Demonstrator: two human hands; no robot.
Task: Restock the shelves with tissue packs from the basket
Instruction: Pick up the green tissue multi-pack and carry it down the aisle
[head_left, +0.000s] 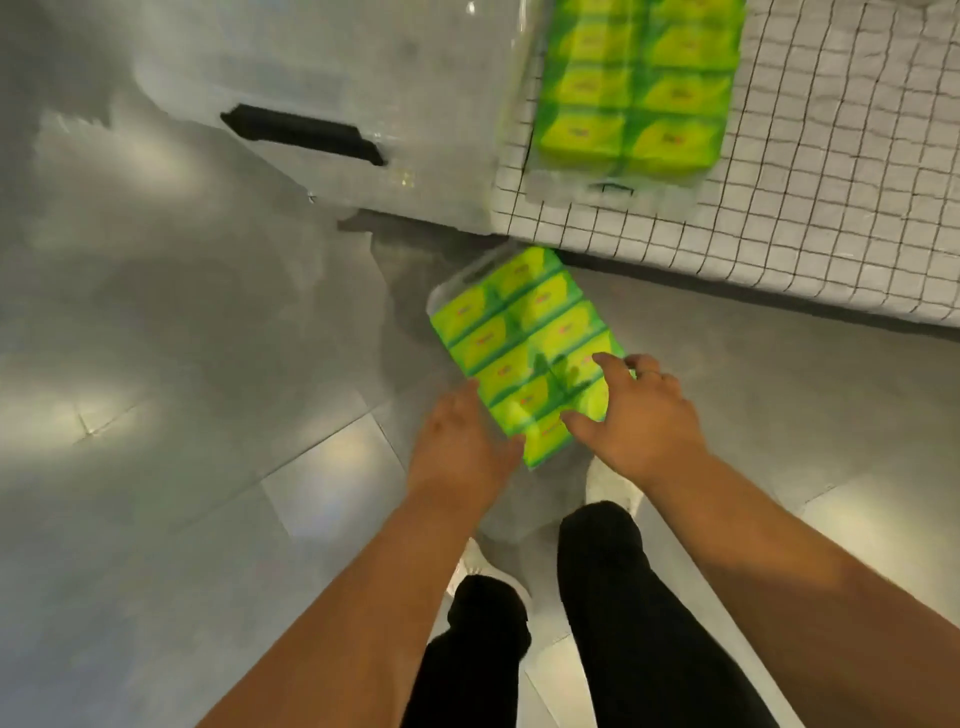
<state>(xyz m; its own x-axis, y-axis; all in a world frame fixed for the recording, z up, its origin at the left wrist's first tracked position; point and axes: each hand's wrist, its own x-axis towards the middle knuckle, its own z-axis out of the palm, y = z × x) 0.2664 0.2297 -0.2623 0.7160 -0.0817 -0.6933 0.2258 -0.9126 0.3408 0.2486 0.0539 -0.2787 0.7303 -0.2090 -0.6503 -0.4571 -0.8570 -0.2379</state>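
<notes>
A green multi-pack of tissue packs hangs above the floor, tilted, held between both hands. My left hand grips its near left edge. My right hand lies on its near right corner, thumb and fingers spread over the top. A second green tissue pack in clear wrap lies flat on a white surface with a black wire grid at the upper right.
A white plastic container with a black handle slot stands to the left of the wire grid. Below is a grey tiled floor. My legs in black trousers and white shoes stand under the hands.
</notes>
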